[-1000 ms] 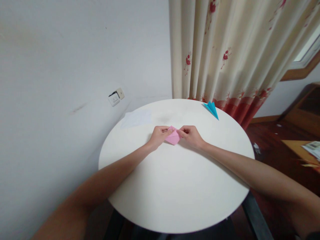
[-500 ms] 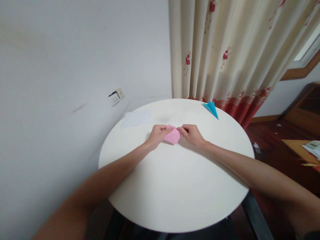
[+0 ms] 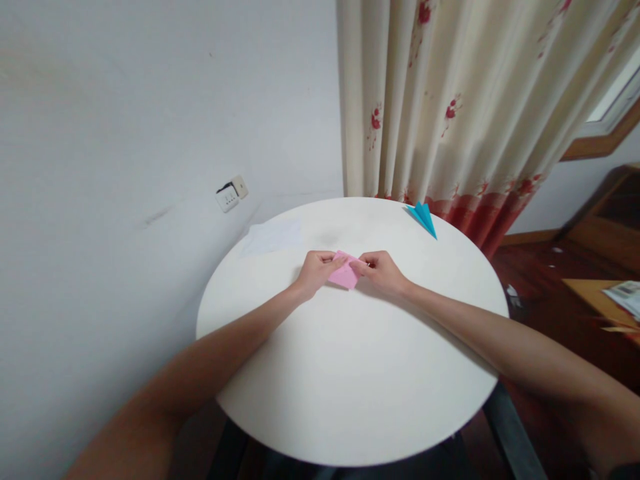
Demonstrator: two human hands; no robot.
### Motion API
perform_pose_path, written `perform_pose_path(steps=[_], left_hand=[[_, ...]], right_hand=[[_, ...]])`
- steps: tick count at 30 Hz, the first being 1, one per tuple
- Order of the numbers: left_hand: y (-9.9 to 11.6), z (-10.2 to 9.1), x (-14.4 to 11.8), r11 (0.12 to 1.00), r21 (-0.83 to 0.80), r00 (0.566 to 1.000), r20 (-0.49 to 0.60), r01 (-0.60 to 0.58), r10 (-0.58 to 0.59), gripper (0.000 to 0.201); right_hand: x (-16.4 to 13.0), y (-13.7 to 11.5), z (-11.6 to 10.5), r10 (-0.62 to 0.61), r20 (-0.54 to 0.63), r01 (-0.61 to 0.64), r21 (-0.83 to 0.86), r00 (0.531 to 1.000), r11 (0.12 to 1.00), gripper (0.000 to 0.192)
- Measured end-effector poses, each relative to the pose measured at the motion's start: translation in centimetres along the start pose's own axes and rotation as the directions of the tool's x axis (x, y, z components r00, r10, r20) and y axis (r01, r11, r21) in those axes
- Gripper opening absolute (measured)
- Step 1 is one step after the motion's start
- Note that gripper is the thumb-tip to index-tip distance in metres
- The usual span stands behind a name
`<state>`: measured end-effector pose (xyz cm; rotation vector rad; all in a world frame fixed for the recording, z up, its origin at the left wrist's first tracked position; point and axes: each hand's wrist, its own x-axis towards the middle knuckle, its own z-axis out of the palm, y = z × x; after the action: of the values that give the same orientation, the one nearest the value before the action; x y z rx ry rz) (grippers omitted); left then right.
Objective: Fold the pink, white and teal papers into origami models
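Observation:
A small folded piece of pink paper (image 3: 344, 276) is held between my two hands, just above or against the middle of the round white table (image 3: 345, 373). My left hand (image 3: 317, 268) pinches its left side, with the thumb lying over the upper face. At the right side, my right hand (image 3: 379, 269) grips the paper between thumb and bent fingers, the thumb reaching over its upper right part. Fingers beneath the paper are hidden.
A blue paper plane (image 3: 423, 219) lies near the table's far right edge. White sheets (image 3: 273, 237) rest at the far left. A wall with a socket (image 3: 228, 198) stands to the left, and a patterned curtain (image 3: 450, 113) hangs behind the table.
My right thumb has moved left, further over the pink paper, and the right fingers have shifted slightly. My left hand stays nearly still on its side.

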<state>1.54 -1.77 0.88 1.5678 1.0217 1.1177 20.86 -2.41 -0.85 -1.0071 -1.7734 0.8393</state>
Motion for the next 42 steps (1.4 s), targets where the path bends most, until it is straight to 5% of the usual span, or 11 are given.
perform_pose_path(steps=[7,22,28,42], left_hand=[[-0.5,0.0,0.3,0.987,-0.152,0.994,0.109,0.044,-0.027,0.053],[-0.8,-0.1,0.8,0.988,-0.152,0.998,0.07,0.007,0.004,0.052],[-0.8,-0.2,0.7,0.984,-0.173,0.998,0.046,-0.036,0.045,0.065],[-0.6,-0.8,0.6,0.986,0.007,0.986,0.004,-0.169,0.169,0.058]], right_hand=[[0.4,0.6,-0.3,0.035,-0.099,-0.027,0.079,0.995,0.996,0.045],[0.8,0.8,-0.7,0.054,-0.167,-0.04,0.088,0.985,0.995,0.053],[0.8,0.7,-0.6,0.066,-0.169,-0.048,0.106,0.983,0.993,0.052],[1.0,0.9,-1.2,0.098,-0.215,-0.073,0.122,0.972,0.99,0.057]])
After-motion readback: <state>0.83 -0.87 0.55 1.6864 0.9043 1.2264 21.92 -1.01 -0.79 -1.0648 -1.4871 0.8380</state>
